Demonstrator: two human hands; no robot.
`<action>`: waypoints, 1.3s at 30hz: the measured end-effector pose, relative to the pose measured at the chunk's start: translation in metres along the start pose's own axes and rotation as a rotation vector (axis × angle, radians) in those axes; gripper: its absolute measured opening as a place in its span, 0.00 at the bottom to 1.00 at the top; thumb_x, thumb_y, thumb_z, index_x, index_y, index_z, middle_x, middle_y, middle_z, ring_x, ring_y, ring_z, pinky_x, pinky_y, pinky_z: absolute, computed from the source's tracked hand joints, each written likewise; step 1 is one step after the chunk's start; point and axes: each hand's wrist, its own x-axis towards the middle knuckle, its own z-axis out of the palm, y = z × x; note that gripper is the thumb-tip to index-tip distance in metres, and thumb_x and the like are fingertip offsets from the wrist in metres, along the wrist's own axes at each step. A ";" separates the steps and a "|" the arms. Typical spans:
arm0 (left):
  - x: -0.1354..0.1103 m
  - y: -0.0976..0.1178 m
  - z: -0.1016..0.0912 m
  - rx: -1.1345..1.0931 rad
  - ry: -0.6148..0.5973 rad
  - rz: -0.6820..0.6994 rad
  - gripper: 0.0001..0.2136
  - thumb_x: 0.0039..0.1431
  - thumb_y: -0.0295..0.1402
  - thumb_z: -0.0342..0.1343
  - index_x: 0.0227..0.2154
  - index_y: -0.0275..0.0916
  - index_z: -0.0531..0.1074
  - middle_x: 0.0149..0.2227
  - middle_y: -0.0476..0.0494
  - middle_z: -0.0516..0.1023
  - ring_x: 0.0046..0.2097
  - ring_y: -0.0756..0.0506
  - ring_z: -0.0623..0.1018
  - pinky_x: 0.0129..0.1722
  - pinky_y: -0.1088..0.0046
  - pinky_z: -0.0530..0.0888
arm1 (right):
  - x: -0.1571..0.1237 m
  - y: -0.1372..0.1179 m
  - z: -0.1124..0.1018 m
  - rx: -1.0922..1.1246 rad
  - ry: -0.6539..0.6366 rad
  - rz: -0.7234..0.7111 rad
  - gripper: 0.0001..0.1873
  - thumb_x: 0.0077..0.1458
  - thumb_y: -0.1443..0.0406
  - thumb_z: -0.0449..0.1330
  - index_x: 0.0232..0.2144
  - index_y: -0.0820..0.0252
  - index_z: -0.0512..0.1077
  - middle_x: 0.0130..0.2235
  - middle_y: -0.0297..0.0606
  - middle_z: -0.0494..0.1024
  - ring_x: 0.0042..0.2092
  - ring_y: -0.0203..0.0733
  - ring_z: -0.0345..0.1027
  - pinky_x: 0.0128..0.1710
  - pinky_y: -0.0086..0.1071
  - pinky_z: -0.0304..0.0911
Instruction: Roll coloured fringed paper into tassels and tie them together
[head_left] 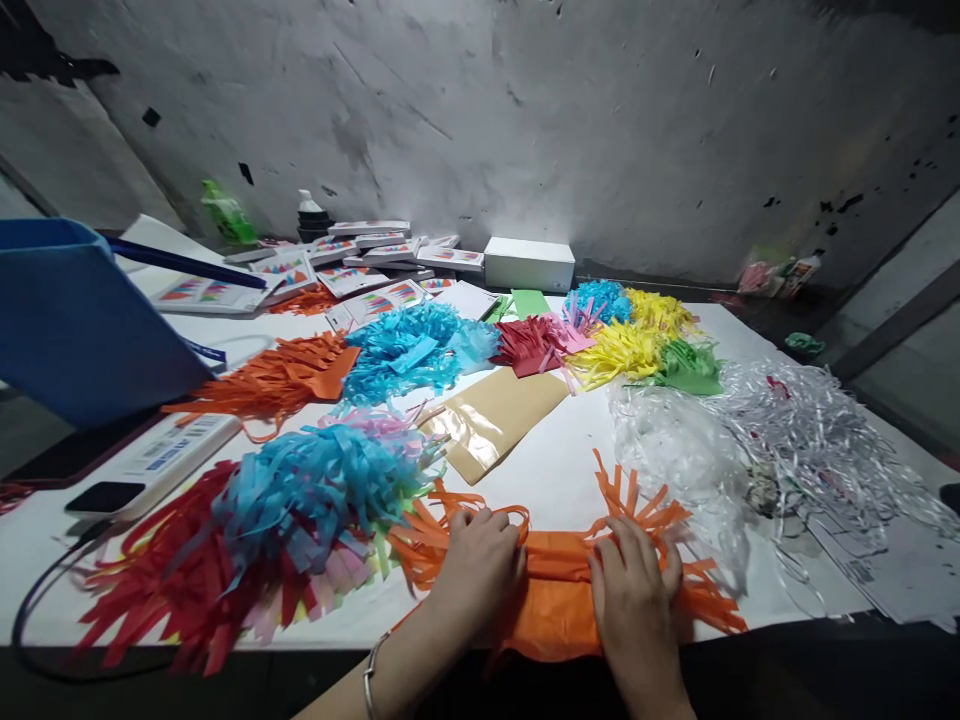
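An orange fringed tissue paper (555,580) lies at the table's front edge, its uncut middle between my hands and its cut strips splayed to both sides. My left hand (484,560) has its fingers curled over the left part of the paper, thumb side inward. On the right part, my right hand (630,570) presses with bent fingers and the thumb against the folded band. Both hands touch the paper; their fingertips are partly hidden. Left of them lies a heap of blue fringed tissue (315,490) over red fringed tissue (180,560).
Beyond my hands lies a brown paper sheet (502,415). Clear plastic (679,450) and silvery strips (832,440) spread at right. Yellow fringe (622,350), a white box (529,263) and printed packs (375,250) sit farther back. A blue container (82,320) and a white power bank (161,460) stand left.
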 end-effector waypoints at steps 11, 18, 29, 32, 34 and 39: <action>-0.007 -0.009 0.011 -0.061 0.197 0.231 0.08 0.60 0.31 0.62 0.42 0.47 0.75 0.52 0.43 0.76 0.54 0.37 0.71 0.59 0.46 0.55 | -0.004 -0.007 0.004 0.238 -0.037 -0.152 0.15 0.68 0.68 0.49 0.31 0.57 0.71 0.30 0.33 0.75 0.35 0.41 0.66 0.50 0.44 0.51; -0.009 -0.020 0.028 -0.105 0.330 0.476 0.05 0.59 0.33 0.65 0.30 0.42 0.74 0.37 0.50 0.77 0.44 0.43 0.71 0.58 0.55 0.55 | -0.004 -0.009 0.005 0.254 -0.049 -0.283 0.22 0.72 0.65 0.41 0.34 0.57 0.73 0.30 0.34 0.75 0.35 0.40 0.65 0.52 0.42 0.51; -0.021 -0.018 0.022 -0.117 0.252 0.182 0.06 0.61 0.27 0.60 0.28 0.41 0.76 0.36 0.49 0.78 0.41 0.43 0.72 0.48 0.59 0.60 | -0.017 0.009 0.000 0.255 -0.032 -0.036 0.16 0.69 0.65 0.47 0.31 0.55 0.71 0.39 0.36 0.77 0.45 0.45 0.69 0.60 0.52 0.48; -0.016 -0.008 0.022 -0.047 0.237 0.060 0.06 0.59 0.27 0.59 0.27 0.38 0.76 0.35 0.45 0.78 0.41 0.40 0.73 0.48 0.56 0.62 | -0.010 0.001 0.000 0.099 -0.048 0.002 0.15 0.68 0.65 0.48 0.31 0.56 0.70 0.39 0.39 0.77 0.45 0.50 0.69 0.57 0.55 0.49; -0.013 -0.004 0.023 -0.038 0.231 0.037 0.05 0.58 0.27 0.60 0.27 0.38 0.76 0.35 0.43 0.78 0.41 0.38 0.74 0.47 0.55 0.63 | -0.008 -0.004 0.000 0.064 -0.037 -0.022 0.14 0.67 0.66 0.48 0.33 0.57 0.71 0.40 0.41 0.77 0.46 0.51 0.69 0.58 0.55 0.48; -0.012 -0.009 0.025 -0.050 0.259 0.065 0.02 0.58 0.27 0.60 0.34 0.38 0.76 0.39 0.42 0.78 0.43 0.39 0.74 0.48 0.55 0.63 | -0.010 -0.006 0.005 0.217 -0.096 -0.209 0.12 0.66 0.69 0.50 0.33 0.54 0.71 0.33 0.33 0.75 0.43 0.44 0.68 0.58 0.48 0.47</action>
